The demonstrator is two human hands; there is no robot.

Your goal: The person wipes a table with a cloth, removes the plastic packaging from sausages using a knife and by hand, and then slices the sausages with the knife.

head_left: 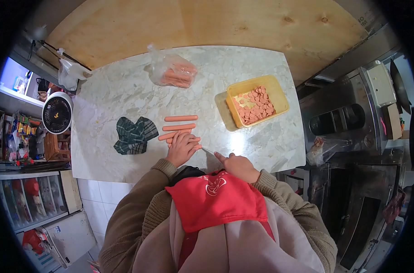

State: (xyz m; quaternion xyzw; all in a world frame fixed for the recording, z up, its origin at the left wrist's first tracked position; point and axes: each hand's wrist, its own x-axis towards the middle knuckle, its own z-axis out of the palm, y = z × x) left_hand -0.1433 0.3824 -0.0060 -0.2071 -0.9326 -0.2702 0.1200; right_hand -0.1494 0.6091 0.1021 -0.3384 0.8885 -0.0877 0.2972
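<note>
My left hand (182, 148) lies over the nearest sausages, its fingers pressing a sausage (197, 147) against the marble-patterned table (125, 91). The end of that sausage shows beside the fingertips. My right hand (238, 164) is closed round a knife (208, 150), its forefinger stretched toward the blade. The blade tip is close to the held sausage; whether it touches cannot be made out. Beyond my left hand, a pink sausage (181, 118) and another sausage (178, 127) lie roughly parallel. Part of the row is hidden under my fingers.
A yellow tub (283, 98) with many sausage slices stands at the right. Toward the back lies a clear bag of sausages (179, 73). A dark checked cloth (133, 135) is left of the sausages. A fan (57, 113) stands past the table's left edge.
</note>
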